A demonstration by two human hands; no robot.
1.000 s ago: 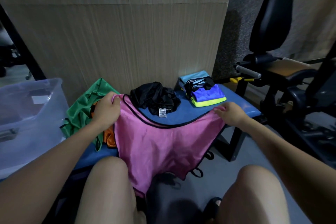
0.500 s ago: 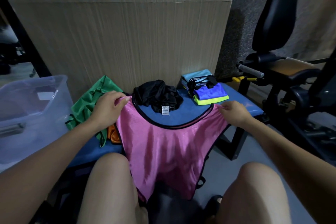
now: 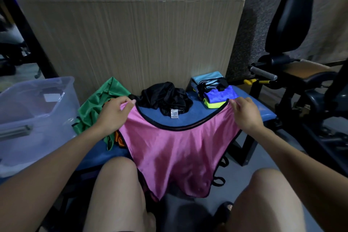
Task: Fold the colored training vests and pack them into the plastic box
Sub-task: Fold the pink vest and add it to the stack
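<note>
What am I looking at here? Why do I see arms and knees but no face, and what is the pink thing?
The camera sits on a person's head and looks down, so you see what they see: their own arms, knees and hands, never their face. There is no machine, only a seated person at work.

The left hand and the right hand each pinch a top corner of a pink training vest, spreading it out. Its lower part hangs down between the knees.

In front is a blue bench. On it lie a crumpled green vest, a crumpled black vest and a small stack of folded vests. A bit of orange vest peeks out beside the pink one.

On the left stands a clear plastic box, where the folded vests are meant to go.
</note>
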